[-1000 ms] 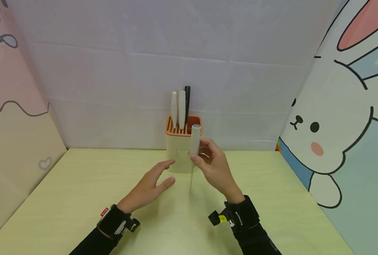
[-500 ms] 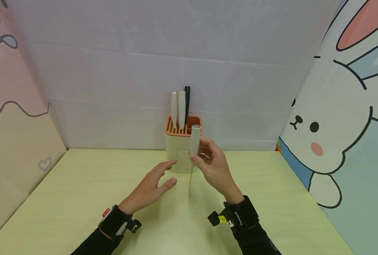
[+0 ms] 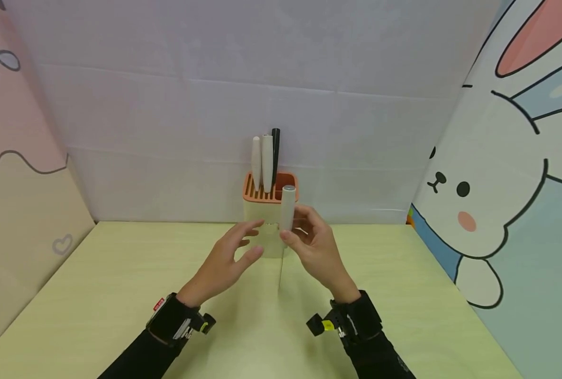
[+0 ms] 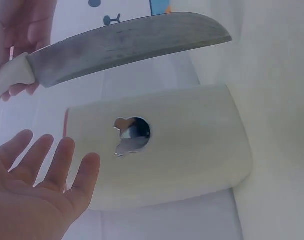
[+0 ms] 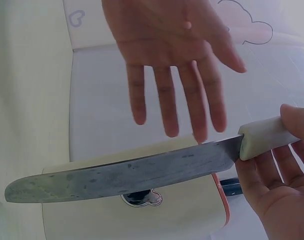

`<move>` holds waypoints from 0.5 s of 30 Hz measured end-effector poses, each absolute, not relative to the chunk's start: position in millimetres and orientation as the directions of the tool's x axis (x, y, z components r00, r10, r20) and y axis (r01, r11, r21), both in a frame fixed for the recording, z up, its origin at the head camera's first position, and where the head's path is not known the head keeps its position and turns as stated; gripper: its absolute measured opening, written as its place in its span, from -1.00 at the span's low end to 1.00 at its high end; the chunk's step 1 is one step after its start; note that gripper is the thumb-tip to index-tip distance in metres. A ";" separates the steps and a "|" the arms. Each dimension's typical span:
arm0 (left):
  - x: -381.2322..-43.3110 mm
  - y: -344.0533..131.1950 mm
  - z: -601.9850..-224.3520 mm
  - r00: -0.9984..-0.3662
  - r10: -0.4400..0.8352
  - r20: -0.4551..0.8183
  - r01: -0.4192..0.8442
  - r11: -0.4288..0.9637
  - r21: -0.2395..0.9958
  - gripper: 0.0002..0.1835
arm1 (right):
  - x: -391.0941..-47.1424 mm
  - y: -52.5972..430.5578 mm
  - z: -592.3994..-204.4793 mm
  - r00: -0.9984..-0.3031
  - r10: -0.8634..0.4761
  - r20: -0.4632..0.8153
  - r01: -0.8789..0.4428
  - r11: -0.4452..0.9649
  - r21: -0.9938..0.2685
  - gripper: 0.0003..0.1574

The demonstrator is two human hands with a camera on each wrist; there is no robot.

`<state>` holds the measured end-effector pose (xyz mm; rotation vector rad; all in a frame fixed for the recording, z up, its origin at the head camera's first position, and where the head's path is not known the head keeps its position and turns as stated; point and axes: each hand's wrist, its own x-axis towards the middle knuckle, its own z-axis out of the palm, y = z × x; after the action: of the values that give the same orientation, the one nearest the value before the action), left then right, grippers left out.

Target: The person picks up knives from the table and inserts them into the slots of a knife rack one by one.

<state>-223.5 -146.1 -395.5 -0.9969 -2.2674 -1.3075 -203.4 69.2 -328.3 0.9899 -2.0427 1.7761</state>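
Note:
My right hand (image 3: 316, 250) pinches the white handle of a kitchen knife (image 3: 288, 210) between thumb and fingers. The handle is uppermost, and the blade points down in front of the knife block (image 3: 262, 211). In the right wrist view the broad grey blade (image 5: 126, 175) crosses the picture, its surface spotted. My left hand (image 3: 220, 263) hovers at the block's left front, fingers spread and holding nothing. Seen from the left wrist, its fingers (image 4: 59, 162) overlap the block's handle-side end, next to a shiny cut-out (image 4: 134, 135) on the cream face.
Two white-handled tools (image 3: 267, 163) and a black-handled one (image 3: 276, 155) stand in the block's orange slotted top. The block stands at the back of the pale yellow table (image 3: 134, 273), before a white wall sheet (image 3: 177, 131). Cartoon-printed panels (image 3: 522, 210) flank both sides.
My left hand has risen and moved forward a little, its fingers now higher beside the block. The right hand and the knife stay nearly still.

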 end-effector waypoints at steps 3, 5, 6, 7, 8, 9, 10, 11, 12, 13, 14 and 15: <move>-225.5 -141.2 -379.3 -0.679 0.387 0.624 0.733 0.303 0.609 -0.45 | -203.4 68.4 -327.8 -0.735 -0.322 0.597 -0.637 0.025 -0.770 -0.47; -226.4 -136.3 -367.6 -0.664 0.375 0.647 0.746 0.278 0.604 -0.47 | -203.4 68.0 -327.7 -0.735 -0.324 0.596 -0.638 0.030 -0.770 -0.47; -227.2 -133.5 -362.2 -0.657 0.369 0.658 0.752 0.264 0.603 -0.47 | -203.3 67.8 -327.8 -0.734 -0.325 0.596 -0.638 0.031 -0.769 -0.47; -228.1 -130.4 -356.7 -0.649 0.364 0.668 0.759 0.252 0.600 -0.48 | -203.4 67.7 -327.8 -0.733 -0.326 0.597 -0.640 0.032 -0.768 -0.47; -229.0 -127.2 -351.4 -0.638 0.361 0.680 0.768 0.238 0.595 -0.48 | -203.5 67.5 -328.0 -0.732 -0.327 0.598 -0.641 0.032 -0.767 -0.46; -229.9 -124.1 -346.5 -0.630 0.358 0.689 0.775 0.229 0.589 -0.49 | -203.8 67.5 -328.3 -0.729 -0.330 0.600 -0.644 0.032 -0.764 -0.46; -230.4 -120.8 -341.7 -0.625 0.356 0.695 0.779 0.224 0.585 -0.49 | -204.0 67.5 -328.5 -0.726 -0.331 0.602 -0.647 0.031 -0.762 -0.45; -230.8 -118.0 -337.4 -0.621 0.354 0.700 0.782 0.220 0.583 -0.49 | -204.0 67.6 -328.7 -0.723 -0.332 0.605 -0.650 0.030 -0.760 -0.45; -231.0 -115.4 -333.4 -0.617 0.352 0.704 0.786 0.220 0.578 -0.49 | -204.1 67.6 -328.9 -0.721 -0.333 0.607 -0.652 0.029 -0.758 -0.45; -231.0 -113.2 -329.7 -0.614 0.349 0.708 0.788 0.221 0.575 -0.50 | -204.3 67.6 -328.9 -0.720 -0.333 0.609 -0.653 0.027 -0.757 -0.45; -231.2 -111.4 -327.1 -0.612 0.345 0.711 0.790 0.222 0.572 -0.51 | -204.2 67.4 -328.9 -0.718 -0.333 0.612 -0.655 0.024 -0.755 -0.45; -231.0 -109.8 -324.7 -0.613 0.341 0.713 0.790 0.228 0.569 -0.51 | -204.1 67.3 -328.7 -0.717 -0.332 0.614 -0.656 0.023 -0.754 -0.46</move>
<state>-231.0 -109.8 -324.7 -1.0386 -2.0667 -1.3602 -204.1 67.3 -328.7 1.0194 -2.0361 1.7505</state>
